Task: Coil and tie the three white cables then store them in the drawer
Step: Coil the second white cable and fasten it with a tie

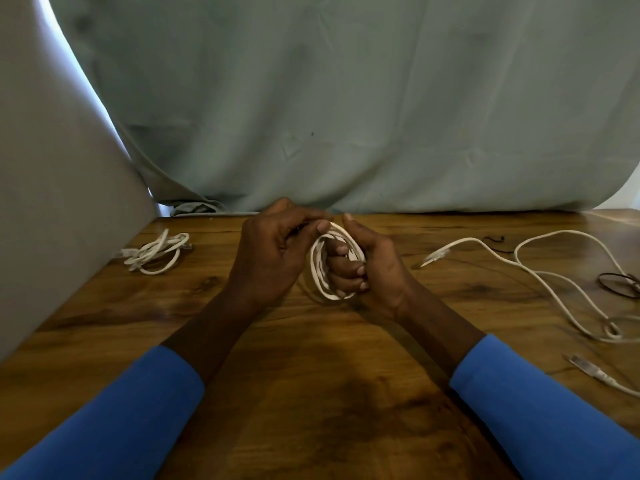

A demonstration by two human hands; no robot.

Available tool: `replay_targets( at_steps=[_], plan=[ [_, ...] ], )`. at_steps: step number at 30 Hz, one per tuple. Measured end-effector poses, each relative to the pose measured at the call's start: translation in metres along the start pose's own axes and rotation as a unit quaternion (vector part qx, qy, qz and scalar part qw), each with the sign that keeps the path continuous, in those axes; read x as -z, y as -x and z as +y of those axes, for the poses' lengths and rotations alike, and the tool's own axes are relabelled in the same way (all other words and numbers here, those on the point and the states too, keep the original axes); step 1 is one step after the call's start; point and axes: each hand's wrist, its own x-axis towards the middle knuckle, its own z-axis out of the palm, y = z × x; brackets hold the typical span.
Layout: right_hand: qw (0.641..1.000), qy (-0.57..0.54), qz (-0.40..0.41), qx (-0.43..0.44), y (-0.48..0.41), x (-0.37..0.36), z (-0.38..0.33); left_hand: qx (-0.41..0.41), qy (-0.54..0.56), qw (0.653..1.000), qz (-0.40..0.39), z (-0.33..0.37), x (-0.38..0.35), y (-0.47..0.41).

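No readable text or labels.

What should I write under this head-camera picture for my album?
The left hand and right hand hold a white coil at the table; a bundled cable lies left, a loose cable right.

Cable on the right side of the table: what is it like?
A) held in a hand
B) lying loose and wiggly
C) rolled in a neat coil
B: the right cable sprawls uncoiled on the table; the coil that the left hand and right hand hold is a different one.
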Motion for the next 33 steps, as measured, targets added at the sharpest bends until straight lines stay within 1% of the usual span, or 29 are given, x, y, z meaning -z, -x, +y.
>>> replay_targets(
  at_steps=[2, 4, 6, 7, 10, 13, 16, 17, 18, 20, 21, 23, 26, 28, 30, 32, 33],
  plan=[
    [1.0, -0.015, -0.025, -0.005, 0.001, 0.0, 0.001, 0.043, 0.027, 0.999, -0.004, -0.006, -0.002, 0.0],
    [0.999, -0.037, -0.029, -0.012, 0.001, 0.0, 0.002, 0.094, 0.09, 0.991, -0.031, -0.01, -0.005, 0.001],
    [0.998, -0.049, -0.018, -0.017, 0.002, 0.002, 0.002, 0.157, 0.189, 0.967, -0.065, -0.009, -0.009, 0.003],
    [0.998, -0.05, -0.011, -0.019, 0.003, 0.003, 0.002, 0.182, 0.221, 0.955, -0.077, -0.009, -0.011, 0.005],
    [0.998, -0.046, 0.004, -0.031, 0.006, 0.007, 0.0, 0.221, 0.249, 0.938, -0.099, -0.011, -0.015, 0.009],
    [0.998, -0.048, 0.005, -0.035, 0.007, 0.008, -0.002, 0.272, 0.294, 0.91, -0.105, -0.009, -0.018, 0.011],
    [0.999, -0.009, 0.033, -0.032, 0.006, 0.01, 0.0, 0.272, 0.302, 0.904, -0.131, -0.003, -0.022, 0.015],
    [0.998, 0.02, 0.052, -0.029, 0.005, 0.01, 0.003, 0.264, 0.291, 0.907, -0.15, -0.001, -0.024, 0.017],
    [0.996, 0.046, 0.072, -0.026, 0.005, 0.01, 0.005, 0.24, 0.25, 0.921, -0.176, 0.001, -0.025, 0.019],
    [0.992, 0.075, 0.102, -0.018, 0.004, 0.01, 0.008, 0.158, 0.112, 0.957, -0.216, 0.002, -0.027, 0.022],
    [0.99, 0.077, 0.115, -0.016, 0.005, 0.009, 0.008, 0.123, 0.06, 0.966, -0.221, 0.002, -0.028, 0.022],
    [0.988, 0.067, 0.138, -0.017, 0.004, 0.007, 0.007, 0.088, 0.008, 0.974, -0.211, 0.0, -0.029, 0.019],
    [0.977, 0.049, 0.206, 0.006, 0.001, -0.003, 0.003, 0.07, -0.052, 0.981, -0.174, 0.002, -0.031, 0.017],
    [0.959, 0.094, 0.261, 0.055, -0.003, -0.01, 0.004, 0.063, -0.093, 0.985, -0.129, 0.007, -0.032, 0.016],
    [0.938, 0.144, 0.296, 0.11, -0.008, -0.012, 0.007, 0.065, -0.108, 0.987, -0.095, 0.012, -0.033, 0.016],
    [0.926, 0.162, 0.308, 0.149, -0.012, -0.012, 0.011, 0.059, -0.109, 0.989, -0.081, 0.014, -0.036, 0.016],
    [0.926, 0.163, 0.303, 0.156, -0.013, -0.01, 0.013, 0.054, -0.108, 0.99, -0.078, 0.014, -0.035, 0.016]
  ],
)
